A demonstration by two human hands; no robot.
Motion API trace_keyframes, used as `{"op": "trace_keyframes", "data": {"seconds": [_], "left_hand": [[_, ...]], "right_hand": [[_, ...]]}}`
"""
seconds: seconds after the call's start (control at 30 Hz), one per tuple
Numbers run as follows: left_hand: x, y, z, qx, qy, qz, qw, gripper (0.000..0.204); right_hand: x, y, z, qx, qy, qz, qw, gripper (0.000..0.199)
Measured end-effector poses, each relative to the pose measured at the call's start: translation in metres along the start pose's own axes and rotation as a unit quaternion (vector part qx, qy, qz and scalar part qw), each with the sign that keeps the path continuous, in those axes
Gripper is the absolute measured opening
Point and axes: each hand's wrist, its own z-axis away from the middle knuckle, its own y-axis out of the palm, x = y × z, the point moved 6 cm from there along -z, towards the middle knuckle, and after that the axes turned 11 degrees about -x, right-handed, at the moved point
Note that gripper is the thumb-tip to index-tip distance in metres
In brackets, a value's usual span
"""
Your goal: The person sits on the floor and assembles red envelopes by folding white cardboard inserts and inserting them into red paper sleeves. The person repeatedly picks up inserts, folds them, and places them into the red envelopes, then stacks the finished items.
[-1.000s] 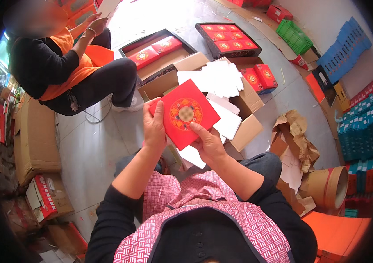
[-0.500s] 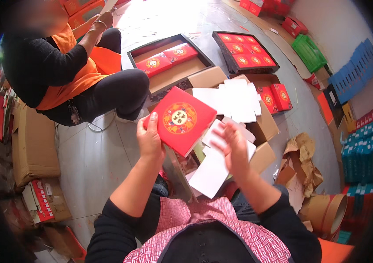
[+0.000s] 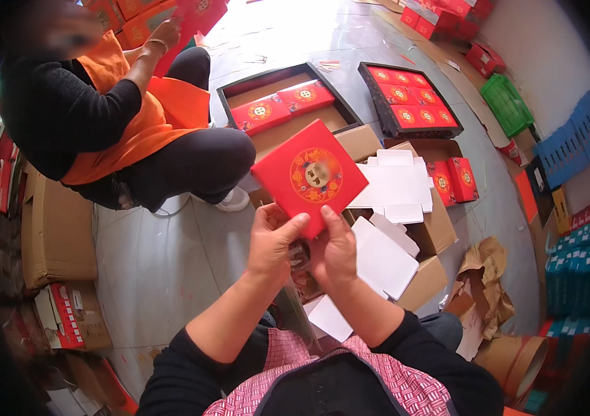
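At centre frame, the left hand [image 3: 272,243] and right hand [image 3: 336,248] clasp the lower corner of a square red box [image 3: 311,178], its round gold emblem [image 3: 316,175] bearing dark characters [image 3: 313,177]. Upper centre, one black-rimmed tray [image 3: 272,141] holds two red boxes [image 3: 261,115]; another tray [image 3: 422,133], upper right, holds rows of them.

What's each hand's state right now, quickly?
Left hand: closed on the red square box, thumb on top.
Right hand: closed on the same box, thumb on top.

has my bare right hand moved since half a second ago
Yes: your right hand moved left, judged against the black rectangular tray holding nine red square boxes.
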Motion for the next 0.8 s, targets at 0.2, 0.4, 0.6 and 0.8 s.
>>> {"op": "trace_keyframes", "data": {"seconds": [0.2,0.4,0.6,0.8], "left_hand": [[-0.006,-0.014,-0.01,0.002,-0.017,-0.041,0.999,0.048],[-0.012,-0.014,-0.003,0.024,-0.079,-0.017,0.996,0.038],[-0.015,-0.012,-0.006,0.026,-0.075,-0.006,0.997,0.035],[-0.008,-0.011,-0.02,-0.033,-0.042,-0.008,0.999,0.038]], "right_hand": [[0.049,0.004,-0.091,0.056,-0.034,0.084,0.994,0.03],[0.063,0.011,-0.174,0.033,-0.046,0.131,0.99,0.03],[0.047,0.015,-0.183,0.03,-0.037,0.131,0.99,0.032],[-0.007,0.034,-0.065,0.118,0.04,0.008,0.992,0.034]]}}
